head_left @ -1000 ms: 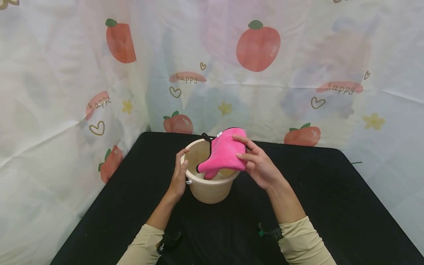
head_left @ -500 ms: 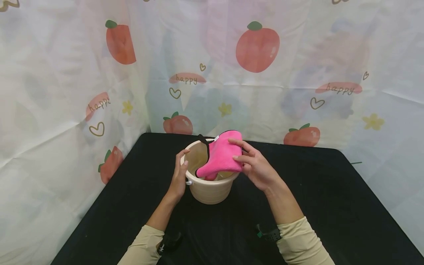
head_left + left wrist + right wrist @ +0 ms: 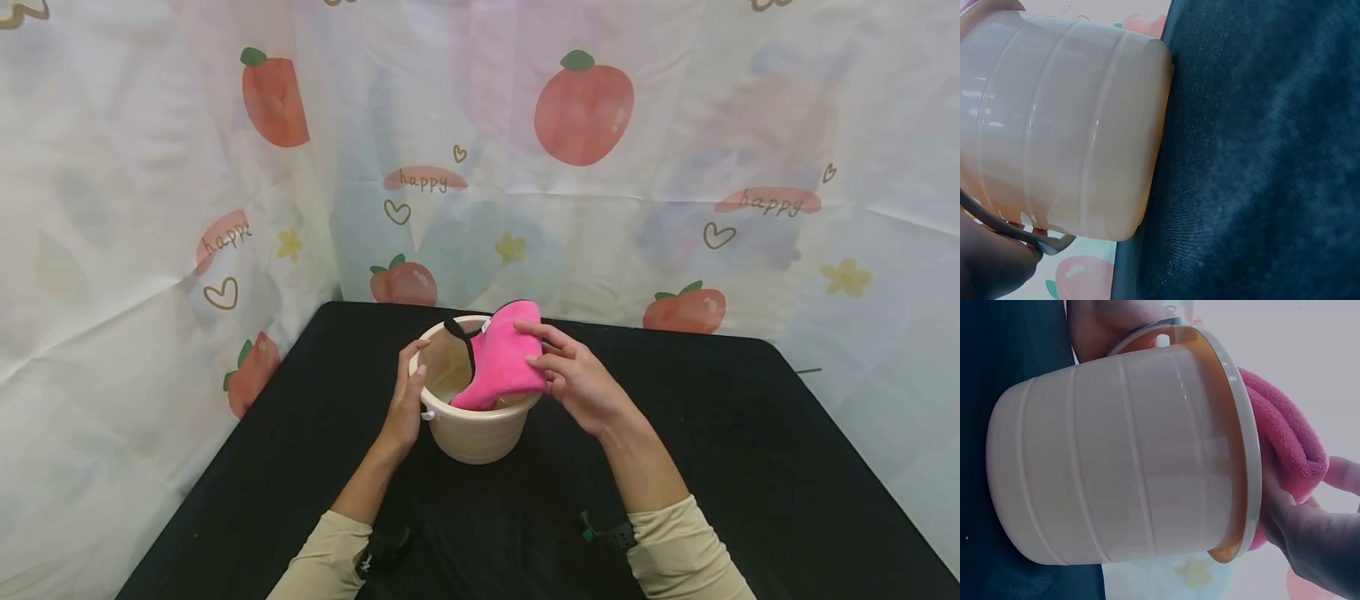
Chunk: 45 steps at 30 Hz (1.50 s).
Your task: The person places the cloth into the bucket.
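A cream ribbed bucket (image 3: 477, 437) stands upright on the black-covered table. My left hand (image 3: 406, 400) grips its left side at the rim, near the handle joint; the bucket's handle (image 3: 1016, 231) passes by that hand in the left wrist view. My right hand (image 3: 581, 379) pinches a folded pink cleaning cloth (image 3: 501, 358) by its right side, over the bucket's mouth. The cloth has black edging, a small white label and a black loop (image 3: 457, 329) hanging inside the rim. Its lower left end dips below the rim. In the right wrist view, the plush fold (image 3: 1294, 434) sticks out past the rim.
The black tablecloth (image 3: 750, 467) spreads on both sides of the bucket. A fabric backdrop (image 3: 480, 100) printed with fruit and hearts hangs behind and to the left of the table. Dark wrist devices (image 3: 386, 546) sit at both sleeves.
My right hand has lowered the cloth slightly down and left, so more of it lies within the bucket's mouth. The left hand and the bucket have stayed in place.
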Each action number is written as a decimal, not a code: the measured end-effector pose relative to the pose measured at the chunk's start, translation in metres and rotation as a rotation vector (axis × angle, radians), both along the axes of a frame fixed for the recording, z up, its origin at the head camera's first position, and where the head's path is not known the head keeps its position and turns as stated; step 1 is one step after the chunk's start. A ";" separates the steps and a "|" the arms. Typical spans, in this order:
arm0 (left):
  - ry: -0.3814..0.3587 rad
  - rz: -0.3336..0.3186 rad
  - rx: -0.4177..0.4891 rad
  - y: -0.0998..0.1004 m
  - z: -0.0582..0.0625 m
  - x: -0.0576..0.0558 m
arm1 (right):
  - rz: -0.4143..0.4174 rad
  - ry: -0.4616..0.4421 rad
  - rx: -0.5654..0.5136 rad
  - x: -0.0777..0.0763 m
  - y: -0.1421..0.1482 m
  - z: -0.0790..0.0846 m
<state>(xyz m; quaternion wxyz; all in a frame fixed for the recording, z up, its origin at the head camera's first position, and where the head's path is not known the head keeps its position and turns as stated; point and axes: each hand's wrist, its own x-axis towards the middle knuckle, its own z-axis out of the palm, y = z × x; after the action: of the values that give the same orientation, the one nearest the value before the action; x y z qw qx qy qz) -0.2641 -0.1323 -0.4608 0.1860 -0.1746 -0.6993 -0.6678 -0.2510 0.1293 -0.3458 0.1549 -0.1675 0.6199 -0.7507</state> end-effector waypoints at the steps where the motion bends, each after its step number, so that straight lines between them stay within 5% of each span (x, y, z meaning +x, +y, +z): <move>1: -0.003 0.002 -0.008 0.000 0.000 0.001 | -0.002 -0.002 0.002 0.000 0.000 0.000; 17: 0.003 -0.011 0.004 -0.001 0.002 0.001 | 0.066 0.039 -0.121 0.002 0.002 -0.001; 45: -0.003 -0.011 0.008 -0.001 0.003 0.002 | 0.046 0.059 -0.083 0.003 0.010 0.001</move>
<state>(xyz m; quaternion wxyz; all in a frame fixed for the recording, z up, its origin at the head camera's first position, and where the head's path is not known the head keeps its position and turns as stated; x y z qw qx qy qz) -0.2625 -0.1329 -0.4582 0.1817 -0.1769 -0.6960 -0.6718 -0.2482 0.1389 -0.3444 0.1467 -0.2103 0.5884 -0.7668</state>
